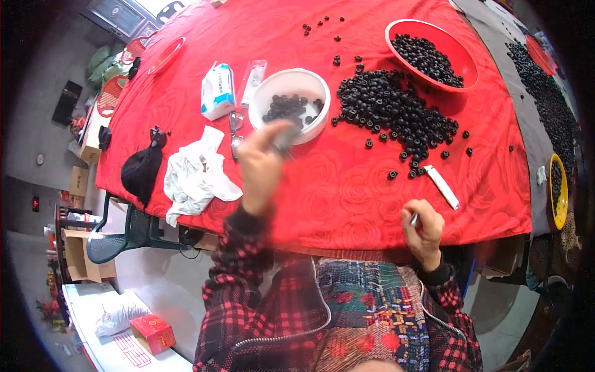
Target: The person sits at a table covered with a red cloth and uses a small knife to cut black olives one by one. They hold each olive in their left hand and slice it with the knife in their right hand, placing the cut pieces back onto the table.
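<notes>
My left hand [259, 170] is raised over the near rim of a white plastic bowl [257, 87]. Motion smears its fingers, and a dark grey blur shows at the fingertips. Inside the bowl lie several small black ring-shaped pieces [286, 106]. Close to the table's front edge, my right hand [425, 234] is closed around a small metal tool [414, 219], of which only a shiny tip shows. A large loose pile of the same black pieces [396, 111] spreads beyond my right hand. Between hand and pile lies a white flat stick-like object [442, 187].
A red bowl [396, 28] full of black pieces stands behind the pile. Left of the white bowl are a tissue pack [218, 92], eyeglasses [236, 127], a white cloth [197, 177] and a black cap-like item [142, 173]. Red cloth [334, 204] covers the table.
</notes>
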Demonstrator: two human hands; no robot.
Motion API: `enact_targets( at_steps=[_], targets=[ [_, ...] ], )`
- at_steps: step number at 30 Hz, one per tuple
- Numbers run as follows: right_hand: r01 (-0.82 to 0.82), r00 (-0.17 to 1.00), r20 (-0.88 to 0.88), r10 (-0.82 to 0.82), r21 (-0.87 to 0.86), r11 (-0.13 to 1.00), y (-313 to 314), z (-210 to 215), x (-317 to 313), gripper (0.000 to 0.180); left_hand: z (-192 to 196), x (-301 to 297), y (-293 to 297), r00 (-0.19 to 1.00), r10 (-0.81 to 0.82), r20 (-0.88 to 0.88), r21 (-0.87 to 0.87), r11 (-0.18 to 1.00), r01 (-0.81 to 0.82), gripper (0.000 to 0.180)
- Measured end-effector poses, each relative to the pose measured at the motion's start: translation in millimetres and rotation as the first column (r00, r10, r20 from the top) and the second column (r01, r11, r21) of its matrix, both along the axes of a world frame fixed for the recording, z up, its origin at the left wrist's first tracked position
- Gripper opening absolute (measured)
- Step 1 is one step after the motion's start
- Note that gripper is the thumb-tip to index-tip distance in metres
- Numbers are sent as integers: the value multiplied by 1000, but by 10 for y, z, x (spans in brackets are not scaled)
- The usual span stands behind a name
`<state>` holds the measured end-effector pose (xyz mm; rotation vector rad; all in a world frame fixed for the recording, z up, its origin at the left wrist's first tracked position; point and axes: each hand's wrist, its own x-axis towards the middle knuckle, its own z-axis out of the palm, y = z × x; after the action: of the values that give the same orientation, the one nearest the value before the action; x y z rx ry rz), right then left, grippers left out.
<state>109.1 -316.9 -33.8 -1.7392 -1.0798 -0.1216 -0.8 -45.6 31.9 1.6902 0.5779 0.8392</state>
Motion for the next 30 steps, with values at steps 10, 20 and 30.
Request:
enact_targets(
  at_steps=[10, 20, 30],
  targets=[
    [42, 998, -57, -40, 26, 999, -108, -120, 103, 15, -384, 491, -190, 978, -206, -36, 500, 843, 196, 19],
    [17, 1000, 9, -17, -5, 1000, -89, -184, 82, 19, -840, 879, -875, 853, -397, -338, 519, 678, 521, 18],
    [2, 985, -174, 14, 90, 996, -37, 70, 25, 31, -625, 356, -982, 757, -532, 379, -911, -69, 407, 27]
  ],
)
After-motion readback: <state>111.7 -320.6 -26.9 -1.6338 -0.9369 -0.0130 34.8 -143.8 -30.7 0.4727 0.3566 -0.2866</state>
